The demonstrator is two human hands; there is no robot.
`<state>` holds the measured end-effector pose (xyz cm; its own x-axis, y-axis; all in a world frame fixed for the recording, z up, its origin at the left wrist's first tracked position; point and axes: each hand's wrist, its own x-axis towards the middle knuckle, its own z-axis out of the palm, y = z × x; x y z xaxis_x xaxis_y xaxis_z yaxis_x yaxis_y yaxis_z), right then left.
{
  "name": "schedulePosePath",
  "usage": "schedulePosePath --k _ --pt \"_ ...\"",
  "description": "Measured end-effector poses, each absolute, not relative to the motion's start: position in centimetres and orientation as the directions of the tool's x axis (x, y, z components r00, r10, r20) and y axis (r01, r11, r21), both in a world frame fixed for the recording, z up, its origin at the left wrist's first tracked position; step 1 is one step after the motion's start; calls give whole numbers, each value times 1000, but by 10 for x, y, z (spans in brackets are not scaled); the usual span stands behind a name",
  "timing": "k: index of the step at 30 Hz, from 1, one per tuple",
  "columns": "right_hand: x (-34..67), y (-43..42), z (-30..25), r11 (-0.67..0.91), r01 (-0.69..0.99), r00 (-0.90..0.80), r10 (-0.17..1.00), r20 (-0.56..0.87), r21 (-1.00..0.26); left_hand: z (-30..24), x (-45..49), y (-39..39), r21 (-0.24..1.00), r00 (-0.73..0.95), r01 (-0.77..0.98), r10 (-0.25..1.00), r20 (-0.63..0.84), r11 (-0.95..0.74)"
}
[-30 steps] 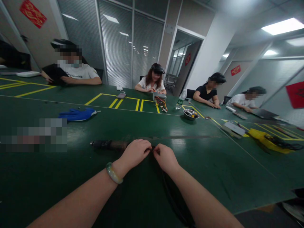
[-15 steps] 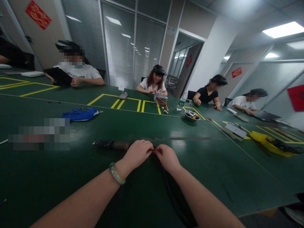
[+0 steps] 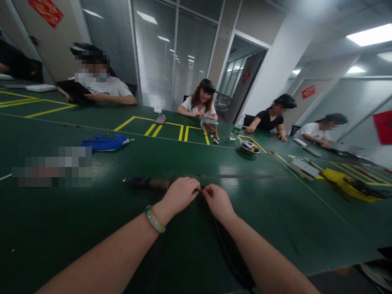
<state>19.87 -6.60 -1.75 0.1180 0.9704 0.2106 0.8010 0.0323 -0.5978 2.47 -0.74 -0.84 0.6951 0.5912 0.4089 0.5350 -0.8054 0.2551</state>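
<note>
My left hand [image 3: 180, 194] and my right hand [image 3: 217, 201] meet fingertip to fingertip on the green table [image 3: 92, 228], both with fingers curled and pinched on something small and dark that I cannot make out. A pale green bangle [image 3: 154, 219] sits on my left wrist. Just behind my left hand lies a dark cylindrical tool [image 3: 147, 182], its handle pointing left. A black cable [image 3: 228, 253] runs from under my right hand toward me along my right forearm.
A blue glove [image 3: 104, 143] lies to the left. Across the table sit several people. Near them are a water bottle [image 3: 236, 128], a metal bowl [image 3: 249, 147], a grey box with coloured wires [image 3: 209, 126] and a yellow object [image 3: 346, 179] at right.
The view has shifted slightly. My hands stay pinched together at the same spot, with only small finger movement.
</note>
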Motion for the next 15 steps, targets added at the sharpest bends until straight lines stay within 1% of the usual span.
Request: schedulePosePath --k 7,11,15 --pt "199 -66 -17 4 779 141 973 181 -627 -9 23 -8 277 695 522 590 411 -807" --pt "199 -66 -17 14 797 126 974 190 -603 -7 23 -8 285 697 514 588 411 -809" --pt "197 -68 -16 43 817 109 968 227 -575 -5 24 -9 290 691 525 600 405 -800"
